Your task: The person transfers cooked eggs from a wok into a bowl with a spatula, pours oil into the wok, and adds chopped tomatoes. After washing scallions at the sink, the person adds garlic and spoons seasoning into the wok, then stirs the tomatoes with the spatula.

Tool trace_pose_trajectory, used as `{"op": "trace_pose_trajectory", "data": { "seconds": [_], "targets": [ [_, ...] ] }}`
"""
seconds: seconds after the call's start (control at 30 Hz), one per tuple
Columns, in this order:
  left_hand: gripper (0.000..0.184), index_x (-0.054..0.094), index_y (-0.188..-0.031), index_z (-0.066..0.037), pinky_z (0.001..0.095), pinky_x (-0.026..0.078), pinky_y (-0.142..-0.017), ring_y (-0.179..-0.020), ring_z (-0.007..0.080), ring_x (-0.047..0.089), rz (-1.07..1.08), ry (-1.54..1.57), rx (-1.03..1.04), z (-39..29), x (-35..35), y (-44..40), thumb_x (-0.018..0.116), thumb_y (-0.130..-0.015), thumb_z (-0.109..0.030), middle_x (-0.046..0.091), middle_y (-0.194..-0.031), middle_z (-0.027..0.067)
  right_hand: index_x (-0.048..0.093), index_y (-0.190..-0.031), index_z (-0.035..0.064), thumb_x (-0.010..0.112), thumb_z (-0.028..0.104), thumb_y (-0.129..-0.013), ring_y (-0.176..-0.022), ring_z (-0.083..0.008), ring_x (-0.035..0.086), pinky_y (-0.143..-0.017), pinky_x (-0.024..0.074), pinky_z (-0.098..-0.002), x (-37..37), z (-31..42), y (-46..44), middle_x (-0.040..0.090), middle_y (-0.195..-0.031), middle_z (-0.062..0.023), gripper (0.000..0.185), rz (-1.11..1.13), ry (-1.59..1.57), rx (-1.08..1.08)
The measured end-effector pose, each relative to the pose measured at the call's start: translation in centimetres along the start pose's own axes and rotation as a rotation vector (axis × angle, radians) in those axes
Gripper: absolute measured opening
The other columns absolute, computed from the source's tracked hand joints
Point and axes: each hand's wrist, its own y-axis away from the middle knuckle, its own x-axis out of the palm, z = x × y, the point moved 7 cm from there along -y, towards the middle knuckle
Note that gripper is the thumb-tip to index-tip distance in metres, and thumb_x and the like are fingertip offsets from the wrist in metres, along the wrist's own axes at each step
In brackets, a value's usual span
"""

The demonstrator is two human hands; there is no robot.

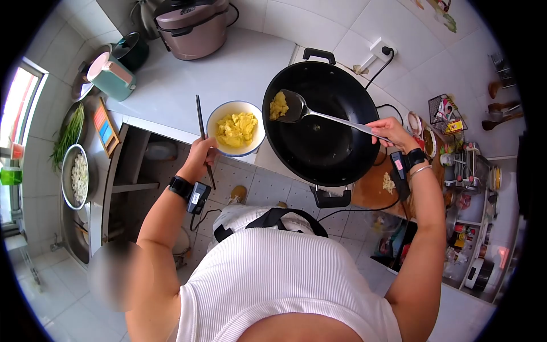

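Observation:
My left hand is closed around dark chopsticks and touches the rim of a white bowl with a blue edge. Yellow scrambled egg lies in the bowl. The handle of a metal spatula is in my right hand. Its blade rests inside the left side of a large black wok, with some more egg at its tip. Apart from that egg, the wok's inside looks bare and dark.
Behind are a rice cooker and a teal kettle. At left stand a bowl of chopped white pieces and green stalks. Chopped bits lie on a wooden board right of the wok. A cable runs beside my right wrist.

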Motion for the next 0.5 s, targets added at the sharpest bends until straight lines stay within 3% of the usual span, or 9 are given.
{"op": "trace_pose_trajectory", "data": {
  "seconds": [0.27,0.4,0.47,0.5],
  "targets": [
    [0.01,0.042,-0.074,-0.01,0.022,0.025,-0.04,-0.039,0.0054,0.027,0.039,-0.027,0.018,-2.1,0.2,-1.0,0.051,-0.07,-0.011,0.04,-0.056,-0.0011,0.057,-0.109,-0.0025,0.057,0.013,-0.085,-0.038,-0.0022,0.042,-0.033,0.0273,-0.0135,-0.8,3.6,1.7,0.06,-0.065,-0.0077,0.029,0.126,-0.051,-0.041],
    [0.011,0.042,-0.076,-0.01,0.0206,0.025,-0.039,-0.039,0.0045,0.028,0.044,-0.006,0.029,-3.2,0.4,-1.0,0.051,-0.07,-0.01,0.049,-0.06,0.0031,0.057,-0.109,-0.0025,0.057,0.01,-0.083,-0.039,-0.0024,0.042,-0.034,0.0282,-0.0139,1.5,9.4,3.5,0.06,-0.064,-0.0072,0.029,0.083,0.029,-0.128],
    [0.01,0.042,-0.077,-0.01,0.02,0.024,-0.038,-0.039,0.0042,0.026,0.038,0.032,0.031,-3.3,0.4,-1.2,0.051,-0.071,-0.01,0.049,-0.061,0.0036,0.059,-0.108,0.0001,0.056,0.007,-0.083,-0.041,-0.0019,0.041,-0.036,0.0301,-0.0137,3.8,13.1,4.4,0.06,-0.065,-0.0073,0.026,-0.06,0.243,-0.29],
    [0.011,0.044,-0.08,-0.008,0.0197,0.024,-0.038,-0.039,0.004,0.026,0.045,0.054,0.043,-3.4,0.4,-1.4,0.051,-0.072,-0.01,0.054,-0.063,0.0088,0.061,-0.107,0.0012,0.056,0.005,-0.082,-0.047,-0.0032,0.045,-0.041,0.0368,-0.0175,5.6,14.6,5.1,0.06,-0.067,-0.0052,0.026,-0.119,0.346,-0.346]
  ]
}}
